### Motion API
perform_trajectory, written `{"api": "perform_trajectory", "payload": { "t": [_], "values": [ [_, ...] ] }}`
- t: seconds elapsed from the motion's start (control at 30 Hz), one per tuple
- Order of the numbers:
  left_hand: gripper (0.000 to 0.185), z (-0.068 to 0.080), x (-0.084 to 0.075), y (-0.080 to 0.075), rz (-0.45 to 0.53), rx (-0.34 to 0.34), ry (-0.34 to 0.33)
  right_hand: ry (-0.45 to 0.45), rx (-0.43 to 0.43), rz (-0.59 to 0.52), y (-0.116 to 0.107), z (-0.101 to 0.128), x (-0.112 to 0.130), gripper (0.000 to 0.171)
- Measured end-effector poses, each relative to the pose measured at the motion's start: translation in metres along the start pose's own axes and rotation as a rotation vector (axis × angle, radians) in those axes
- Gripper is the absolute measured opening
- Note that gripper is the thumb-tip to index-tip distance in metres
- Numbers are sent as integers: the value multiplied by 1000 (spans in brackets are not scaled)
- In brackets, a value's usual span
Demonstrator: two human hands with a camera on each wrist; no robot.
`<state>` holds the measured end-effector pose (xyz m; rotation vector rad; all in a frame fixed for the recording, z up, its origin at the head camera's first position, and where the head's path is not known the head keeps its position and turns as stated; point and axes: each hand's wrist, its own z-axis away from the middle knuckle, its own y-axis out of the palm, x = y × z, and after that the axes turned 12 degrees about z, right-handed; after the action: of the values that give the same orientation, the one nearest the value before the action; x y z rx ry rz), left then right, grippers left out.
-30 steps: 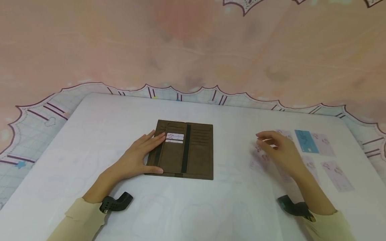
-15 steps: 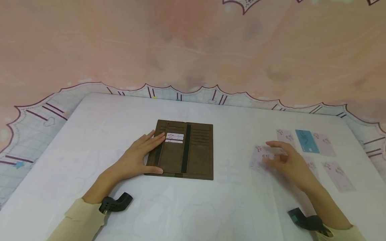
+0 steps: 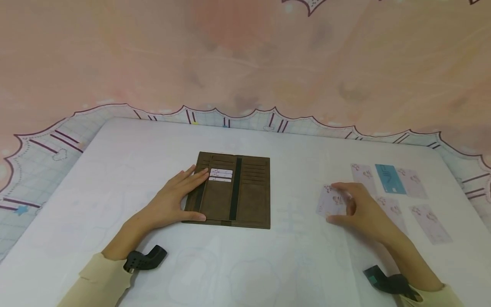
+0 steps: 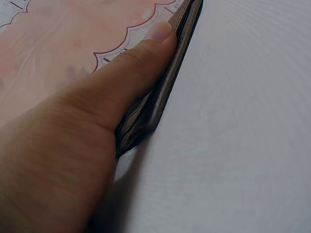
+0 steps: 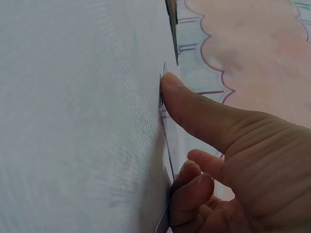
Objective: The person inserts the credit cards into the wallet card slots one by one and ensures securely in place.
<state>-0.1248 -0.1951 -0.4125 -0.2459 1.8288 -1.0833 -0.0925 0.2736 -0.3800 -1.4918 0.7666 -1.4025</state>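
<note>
A brown wallet (image 3: 253, 204) lies unfolded on the white table, with pale cards (image 3: 221, 175) tucked into slots on its left half. My left hand (image 3: 172, 198) rests on the wallet's left side, fingers spread and thumb (image 4: 141, 58) along the lower edge. To the right, a pale purple flowered card (image 3: 327, 200) lies under my right hand (image 3: 364, 209). Thumb and index finger are spread apart at opposite edges of that card. From the right wrist view, the thumb (image 5: 194, 104) touches down by the thin card edge, and the other fingers (image 5: 192, 194) are bent.
A blue card (image 3: 390, 179) lies beside a flowered card (image 3: 412, 183) at the right. More flowered cards lie at the upper left (image 3: 362, 175), behind the right hand (image 3: 393, 209) and at the far right (image 3: 431, 224). A patterned cloth (image 3: 245, 64) rises behind the table.
My right hand has moved right and toward me, then back left over the nearest flowered card, its thumb and index finger spreading wider. My left hand stays on the wallet.
</note>
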Motion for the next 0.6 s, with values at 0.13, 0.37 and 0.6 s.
{"api": "perform_trajectory", "payload": {
  "t": [0.13, 0.37, 0.6],
  "values": [
    [105, 0, 0, 0, 1, 0, -1, 9, 13, 20, 0, -1, 1, 82],
    [106, 0, -2, -1, 0, 3, -23, 81, 36, 55, 1, -2, 4, 93],
    [106, 0, -4, -1, 3, 5, -34, 115, 40, 80, -1, -2, 6, 93]
  ]
}}
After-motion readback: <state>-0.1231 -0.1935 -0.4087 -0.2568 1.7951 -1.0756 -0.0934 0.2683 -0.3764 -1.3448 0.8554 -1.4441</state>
